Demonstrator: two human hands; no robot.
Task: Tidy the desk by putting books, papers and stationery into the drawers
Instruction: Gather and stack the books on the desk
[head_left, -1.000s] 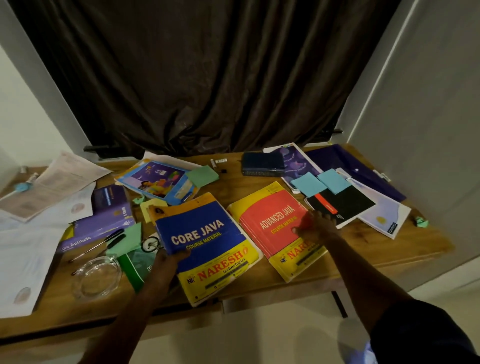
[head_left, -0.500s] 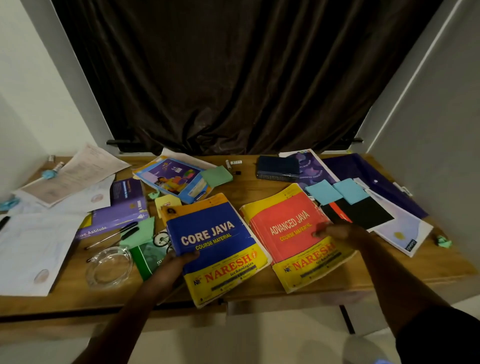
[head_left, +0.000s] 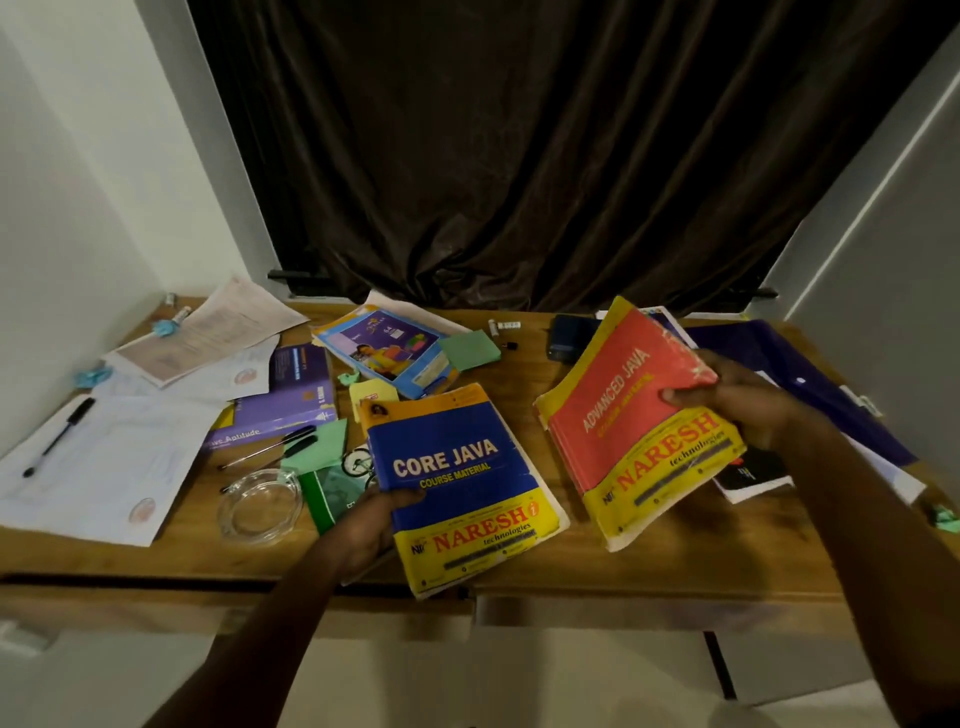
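two thick paperback course books are in hand over the wooden desk (head_left: 675, 566). the right hand (head_left: 737, 400) grips the red and yellow advanced java book (head_left: 628, 421) by its right edge, tilted up off the desk, corners worn. the left hand (head_left: 363, 530) clasps the left edge of the blue and yellow core java book (head_left: 462, 488), which lies at the front edge, its cover creased.

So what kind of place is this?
Probably a home study corner: a wooden desk strewn with Java course books, papers and pens, set against a dark curtain.
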